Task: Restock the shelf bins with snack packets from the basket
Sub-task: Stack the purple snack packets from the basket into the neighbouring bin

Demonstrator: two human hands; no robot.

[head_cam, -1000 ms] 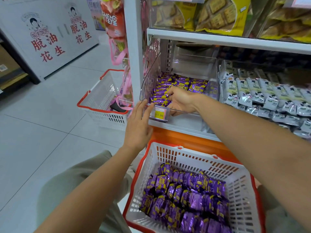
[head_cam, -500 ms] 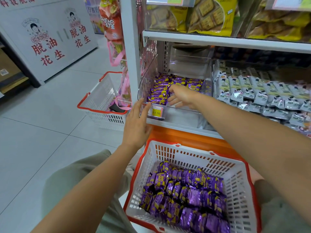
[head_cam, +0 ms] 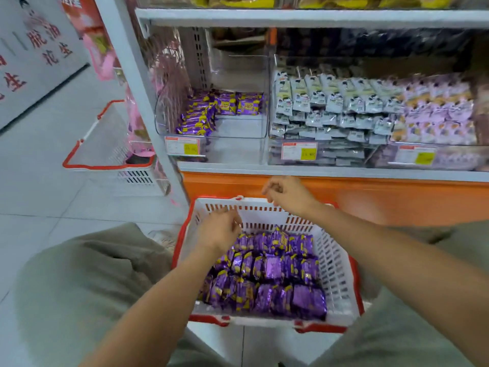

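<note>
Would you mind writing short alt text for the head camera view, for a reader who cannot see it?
A person's left hand and right hand hover, apparently empty, over a red-rimmed white basket full of purple snack packets. Above, a clear shelf bin is partly filled with matching packets, next to stacked grey-white packets.

Left hand (head_cam: 219,230) and right hand (head_cam: 288,194) motion-blurred, finger pose unreadable; can't tell if either holds anything. Left hand covers some purple packets (head_cam: 272,276) in the basket (head_cam: 336,263). Price tags (head_cam: 182,146) too smeared to read. Yellow packs (head_cam: 238,0) on top shelf cut off by upper edge. Second basket (head_cam: 100,140) partly hidden behind shelf post (head_cam: 146,102) and pink hanging bags (head_cam: 104,62).
</note>
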